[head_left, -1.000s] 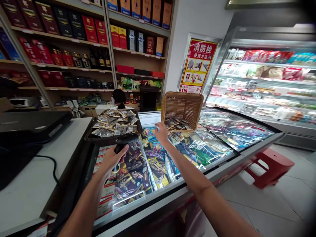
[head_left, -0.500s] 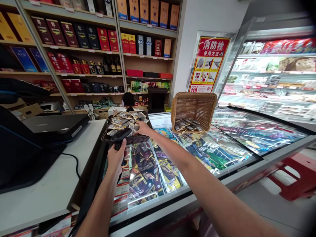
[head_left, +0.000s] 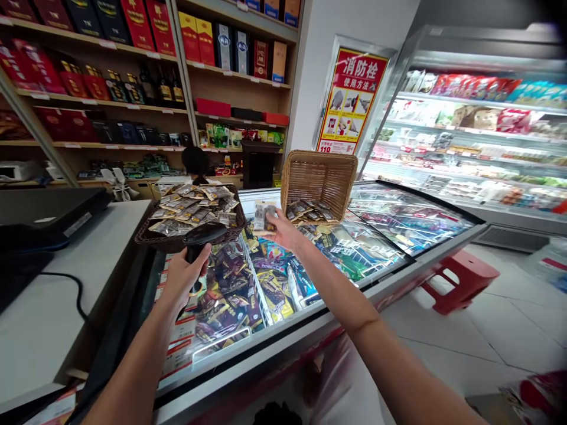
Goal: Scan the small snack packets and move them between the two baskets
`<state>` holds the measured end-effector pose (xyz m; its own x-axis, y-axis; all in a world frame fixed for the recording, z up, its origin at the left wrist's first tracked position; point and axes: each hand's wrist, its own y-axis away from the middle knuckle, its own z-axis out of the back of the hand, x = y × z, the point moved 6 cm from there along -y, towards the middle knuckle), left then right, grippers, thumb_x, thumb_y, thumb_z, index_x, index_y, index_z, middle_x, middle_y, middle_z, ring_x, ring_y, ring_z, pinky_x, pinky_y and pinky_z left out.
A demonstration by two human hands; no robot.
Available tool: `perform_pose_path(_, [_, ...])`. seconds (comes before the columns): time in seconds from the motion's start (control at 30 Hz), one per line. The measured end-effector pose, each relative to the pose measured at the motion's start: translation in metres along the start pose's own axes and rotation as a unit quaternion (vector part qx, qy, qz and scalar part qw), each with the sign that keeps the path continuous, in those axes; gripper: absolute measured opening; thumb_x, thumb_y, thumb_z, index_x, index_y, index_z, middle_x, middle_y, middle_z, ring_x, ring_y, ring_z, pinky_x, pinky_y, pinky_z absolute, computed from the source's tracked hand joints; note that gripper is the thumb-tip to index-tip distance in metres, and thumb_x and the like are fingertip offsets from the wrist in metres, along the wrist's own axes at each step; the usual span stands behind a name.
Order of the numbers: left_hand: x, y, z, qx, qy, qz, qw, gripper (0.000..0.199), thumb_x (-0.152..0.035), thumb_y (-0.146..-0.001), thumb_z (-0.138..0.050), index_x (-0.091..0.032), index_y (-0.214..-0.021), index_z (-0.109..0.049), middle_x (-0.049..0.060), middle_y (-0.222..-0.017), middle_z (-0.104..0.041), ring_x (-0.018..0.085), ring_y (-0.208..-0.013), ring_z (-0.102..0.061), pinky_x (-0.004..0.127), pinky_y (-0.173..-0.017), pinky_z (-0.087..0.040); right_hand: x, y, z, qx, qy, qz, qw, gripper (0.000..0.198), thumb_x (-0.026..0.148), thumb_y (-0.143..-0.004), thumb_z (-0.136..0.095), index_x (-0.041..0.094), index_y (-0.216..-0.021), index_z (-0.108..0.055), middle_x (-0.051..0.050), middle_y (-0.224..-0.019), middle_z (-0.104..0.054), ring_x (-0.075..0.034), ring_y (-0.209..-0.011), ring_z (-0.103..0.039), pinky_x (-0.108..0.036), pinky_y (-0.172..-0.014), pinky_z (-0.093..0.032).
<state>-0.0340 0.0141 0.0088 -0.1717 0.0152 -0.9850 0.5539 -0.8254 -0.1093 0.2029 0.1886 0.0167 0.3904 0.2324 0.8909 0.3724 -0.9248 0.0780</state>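
My left hand is wrapped round the handle of a black barcode scanner, held upright over the glass top of the freezer. In my right hand I pinch a small clear snack packet with dark contents. The packet is in the air between two baskets. On the left, a dark brown wicker basket is heaped with similar packets. To the right, a light tan wicker basket lies tipped with its opening towards me, and several packets rest inside it.
Under both baskets is a chest freezer with frozen goods beneath glass. A white counter with a black cable runs along the left. A red stool stands to the right. Beyond the freezer a person's head shows before shelves.
My right hand has moved from the dark basket rightwards, lifting a packet out towards the tan basket. My left hand keeps the scanner. The view has turned right and down.
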Motion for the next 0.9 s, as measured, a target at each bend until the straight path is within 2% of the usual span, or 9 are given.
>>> perform_pose_path(0.07, [0.003, 0.0, -0.005, 0.03, -0.009, -0.007, 0.999, 0.067, -0.079, -0.053, -0.095, -0.023, -0.071, -0.061, -0.004, -0.059, -0.059, 0.013, -0.049, -0.052, 0.026, -0.048, -0.038, -0.009, 0.013, 0.022, 0.015, 0.073, -0.036, 0.997, 0.056, 0.018, -0.074, -0.095, 0.03, -0.121, -0.066, 0.002, -0.094, -0.074, -0.019, -0.082, -0.07, -0.035, -0.077, -0.06])
perform_pose_path(0.13, [0.005, 0.001, -0.008, 0.055, -0.032, -0.009, 0.998, 0.066, -0.078, -0.055, -0.095, -0.023, -0.069, -0.062, -0.003, -0.056, -0.059, 0.013, -0.048, -0.051, 0.026, -0.048, -0.036, -0.017, 0.018, 0.041, 0.001, 0.144, -0.04, 0.989, 0.067, 0.012, -0.061, -0.098, 0.027, -0.12, -0.069, 0.003, -0.09, -0.072, -0.019, -0.079, -0.069, -0.031, -0.072, -0.056])
perform_pose_path(0.23, [0.004, 0.007, -0.015, 0.102, -0.086, -0.006, 0.991, 0.064, -0.079, -0.06, -0.092, -0.023, -0.068, -0.062, -0.002, -0.052, -0.059, 0.014, -0.049, -0.05, 0.025, -0.048, -0.034, -0.018, 0.015, 0.062, -0.053, 0.202, 0.003, 0.978, 0.06, 0.02, -0.054, -0.101, 0.024, -0.106, -0.073, 0.004, -0.081, -0.068, -0.019, -0.074, -0.064, -0.028, -0.067, -0.048])
perform_pose_path(0.33, [0.001, 0.014, -0.023, 0.143, -0.125, -0.005, 0.982, 0.064, -0.08, -0.062, -0.09, -0.023, -0.067, -0.062, -0.001, -0.052, -0.059, 0.014, -0.049, -0.051, 0.025, -0.048, -0.033, -0.009, 0.011, 0.073, -0.091, 0.192, 0.066, 0.975, 0.047, 0.042, -0.058, -0.101, 0.022, -0.091, -0.073, 0.005, -0.074, -0.063, -0.015, -0.07, -0.055, -0.026, -0.065, -0.041])
perform_pose_path(0.47, [0.0, 0.021, -0.036, 0.195, -0.173, -0.012, 0.965, 0.067, -0.086, -0.06, -0.087, -0.024, -0.067, -0.062, 0.0, -0.05, -0.061, 0.017, -0.048, -0.054, 0.027, -0.049, -0.037, 0.001, 0.014, 0.081, -0.122, 0.166, 0.104, 0.973, 0.05, 0.062, -0.071, -0.093, 0.02, -0.092, -0.075, 0.008, -0.063, -0.043, -0.012, -0.064, -0.039, -0.027, -0.061, -0.031])
perform_pose_path(0.57, [0.005, 0.023, -0.044, 0.234, -0.212, -0.003, 0.949, 0.071, -0.091, -0.058, -0.083, -0.024, -0.07, -0.063, 0.0, -0.05, -0.062, 0.019, -0.048, -0.058, 0.029, -0.051, -0.041, 0.002, 0.018, 0.08, -0.12, 0.178, 0.103, 0.971, 0.052, 0.065, -0.075, -0.091, 0.018, -0.095, -0.076, 0.009, -0.062, -0.035, -0.011, -0.064, -0.035, -0.027, -0.06, -0.028])
perform_pose_path(0.67, [0.008, 0.026, -0.051, 0.265, -0.225, -0.004, 0.938, 0.074, -0.094, -0.056, -0.081, -0.024, -0.073, -0.064, -0.001, -0.05, -0.063, 0.02, -0.048, -0.059, 0.03, -0.051, -0.042, -0.002, 0.021, 0.076, -0.108, 0.201, 0.075, 0.971, 0.053, 0.064, -0.074, -0.094, 0.018, -0.091, -0.075, 0.009, -0.061, -0.031, -0.01, -0.062, -0.03, -0.027, -0.058, -0.026])
perform_pose_path(0.9, [0.011, 0.027, -0.054, 0.266, -0.234, -0.003, 0.935, 0.077, -0.099, -0.055, -0.077, -0.025, -0.071, -0.061, 0.0, -0.049, -0.062, 0.021, -0.047, -0.061, 0.03, -0.049, -0.042, -0.003, 0.022, 0.077, -0.12, 0.225, 0.049, 0.966, 0.052, 0.064, -0.074, -0.097, 0.021, -0.081, -0.07, 0.01, -0.058, -0.025, -0.009, -0.057, -0.025, -0.026, -0.052, -0.022])
